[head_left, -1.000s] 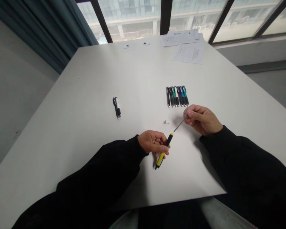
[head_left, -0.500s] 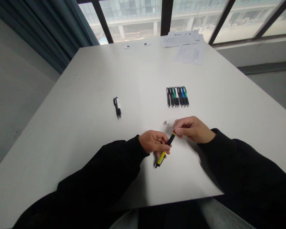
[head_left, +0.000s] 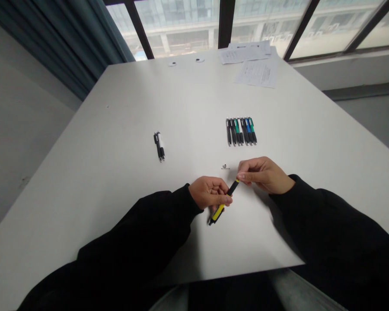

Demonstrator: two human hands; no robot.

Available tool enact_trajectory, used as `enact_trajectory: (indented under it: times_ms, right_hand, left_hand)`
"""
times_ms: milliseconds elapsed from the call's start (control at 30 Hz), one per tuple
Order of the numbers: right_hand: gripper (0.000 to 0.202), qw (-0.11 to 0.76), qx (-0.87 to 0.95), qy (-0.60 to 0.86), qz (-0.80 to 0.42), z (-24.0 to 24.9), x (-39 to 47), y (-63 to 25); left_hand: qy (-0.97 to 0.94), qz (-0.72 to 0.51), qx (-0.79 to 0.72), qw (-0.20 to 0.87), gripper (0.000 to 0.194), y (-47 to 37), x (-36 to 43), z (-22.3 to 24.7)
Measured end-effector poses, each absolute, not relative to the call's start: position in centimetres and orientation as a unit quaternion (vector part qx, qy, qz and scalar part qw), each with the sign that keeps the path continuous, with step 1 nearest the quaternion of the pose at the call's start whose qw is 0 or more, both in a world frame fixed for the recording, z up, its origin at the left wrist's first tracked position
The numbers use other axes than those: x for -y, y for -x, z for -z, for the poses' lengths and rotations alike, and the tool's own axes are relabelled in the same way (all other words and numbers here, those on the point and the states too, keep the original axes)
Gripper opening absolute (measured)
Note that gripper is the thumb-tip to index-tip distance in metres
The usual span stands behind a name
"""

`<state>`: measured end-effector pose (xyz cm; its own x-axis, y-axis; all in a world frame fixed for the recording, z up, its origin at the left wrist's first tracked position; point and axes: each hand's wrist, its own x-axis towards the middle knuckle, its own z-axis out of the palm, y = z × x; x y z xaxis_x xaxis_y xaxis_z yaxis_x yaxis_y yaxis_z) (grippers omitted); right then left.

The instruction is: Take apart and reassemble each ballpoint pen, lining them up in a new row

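Note:
A yellow and black pen (head_left: 218,212) slants between my hands above the near part of the white table. My left hand (head_left: 211,192) is closed round its middle, thumb on top. At the pen's upper right end, my right hand (head_left: 259,174) pinches the tip with thumb and fingers. Just beyond my hands lie a few tiny parts (head_left: 224,167), too small to make out. Several pens (head_left: 241,131), black, green, white and blue, lie in a neat row farther back. To the left are two more pens (head_left: 159,147), side by side.
Printed papers (head_left: 257,71) lie at the table's far right edge. Two small white pieces with dark spots, one of them an oval piece (head_left: 200,60), rest along the far edge. A blue curtain (head_left: 84,39) hangs at the left, beside the windows.
The lower end of the yellow pen has shifted slightly left and up. My right hand has moved very slightly to the right, still pinching the pen's tip.

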<state>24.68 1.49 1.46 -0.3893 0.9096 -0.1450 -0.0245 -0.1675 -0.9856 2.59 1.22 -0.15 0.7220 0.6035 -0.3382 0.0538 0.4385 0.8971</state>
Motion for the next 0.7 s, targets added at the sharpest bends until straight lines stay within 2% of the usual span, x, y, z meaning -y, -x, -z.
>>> enact_trajectory:
  times_ms: [233, 533, 700]
  right_hand:
    - [0.022, 0.352, 0.559, 0.406, -0.631, -1.6, -1.5, -25.0]
    - [0.022, 0.394, 0.505, 0.380, -0.668, -1.9, -1.3, -24.1]
    - [0.020, 0.387, 0.512, 0.414, -0.646, -1.3, -1.4, -24.1]
  left_hand:
    - [-0.517, -0.172, -0.331, 0.770, 0.039, -2.6, -1.2, 0.2]
    - [-0.509, -0.174, -0.331, 0.775, 0.041, -2.6, -1.3, -0.1]
    - [-0.496, -0.181, -0.315, 0.788, 0.043, -2.5, -1.3, 0.0]
